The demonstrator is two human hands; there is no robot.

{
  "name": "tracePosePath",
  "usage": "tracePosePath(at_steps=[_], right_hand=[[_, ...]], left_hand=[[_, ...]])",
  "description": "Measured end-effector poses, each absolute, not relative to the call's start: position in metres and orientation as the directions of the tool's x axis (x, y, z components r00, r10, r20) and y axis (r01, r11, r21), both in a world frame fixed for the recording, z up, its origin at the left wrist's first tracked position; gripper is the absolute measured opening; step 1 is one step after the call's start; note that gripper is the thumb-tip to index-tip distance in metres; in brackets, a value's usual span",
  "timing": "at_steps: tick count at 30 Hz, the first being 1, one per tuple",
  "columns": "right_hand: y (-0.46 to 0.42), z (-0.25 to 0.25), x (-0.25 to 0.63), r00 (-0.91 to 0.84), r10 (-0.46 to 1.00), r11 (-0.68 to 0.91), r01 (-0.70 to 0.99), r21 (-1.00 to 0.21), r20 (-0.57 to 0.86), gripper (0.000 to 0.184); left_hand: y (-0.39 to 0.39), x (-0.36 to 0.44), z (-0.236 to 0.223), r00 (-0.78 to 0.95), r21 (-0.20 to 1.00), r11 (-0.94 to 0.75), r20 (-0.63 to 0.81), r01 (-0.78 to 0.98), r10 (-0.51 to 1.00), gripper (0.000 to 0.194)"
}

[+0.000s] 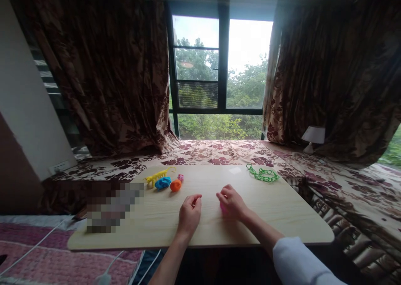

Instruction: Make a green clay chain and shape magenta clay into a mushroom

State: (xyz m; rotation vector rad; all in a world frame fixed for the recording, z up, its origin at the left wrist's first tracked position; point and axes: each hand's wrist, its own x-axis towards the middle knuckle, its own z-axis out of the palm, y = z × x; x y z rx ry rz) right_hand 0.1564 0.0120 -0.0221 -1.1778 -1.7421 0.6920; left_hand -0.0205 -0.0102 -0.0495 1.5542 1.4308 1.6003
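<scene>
My right hand [232,202] is closed over the table, its fingers curled round a bright pink lump [222,207] that shows only at the edge of the hand and looks like modelling clay. To its left, my left hand [189,214] is held with the thumb and fingers pinched together. Whether anything is between those fingertips is hidden. Beyond the left hand lie an orange lump [176,185], a blue lump [163,183], a yellow piece with several legs [157,177] and a small pink piece [181,177]. A green chain of linked rings [263,175] rests at the far right.
The pale wooden table [278,218] has rounded corners. A pixelated patch [115,208] hides something on its left. Behind it are a flowered window-seat cover [216,151], a window and dark curtains [125,68]. A small white lamp [313,135] stands at the right.
</scene>
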Motion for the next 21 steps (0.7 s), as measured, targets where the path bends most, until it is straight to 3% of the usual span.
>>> tracePosePath(at_steps=[2,6,12,14,17,21], right_hand=[[0.005,-0.031,0.148,-0.072,0.933,0.359,0.275,-0.892,0.353,0.021],[0.013,-0.028,0.131,-0.032,0.978,0.205,-0.021,-0.979,0.205,0.034],[0.017,-0.020,0.123,-0.031,0.996,0.072,-0.342,-0.937,0.088,0.050],[0.013,-0.023,0.124,-0.064,0.997,0.003,-0.468,-0.884,0.038,0.048],[0.009,-0.026,0.125,-0.040,0.999,-0.016,-0.535,-0.845,0.007,0.038],[0.013,-0.027,0.123,0.023,1.000,0.001,-0.517,-0.856,-0.013,0.037]], left_hand=[[-0.010,-0.020,-0.049,-0.235,0.898,-0.331,0.402,0.290,0.885,0.023],[-0.011,-0.008,-0.042,-0.215,0.921,-0.314,0.362,0.230,0.907,0.028],[-0.012,0.030,-0.033,-0.036,0.949,-0.309,0.307,-0.063,0.951,0.038],[-0.013,0.035,-0.034,-0.052,0.936,-0.350,0.348,-0.032,0.936,0.036],[-0.013,0.035,-0.040,-0.139,0.929,-0.363,0.370,0.075,0.919,0.036],[-0.015,0.032,-0.045,-0.198,0.955,-0.289,0.298,0.074,0.934,0.041]])
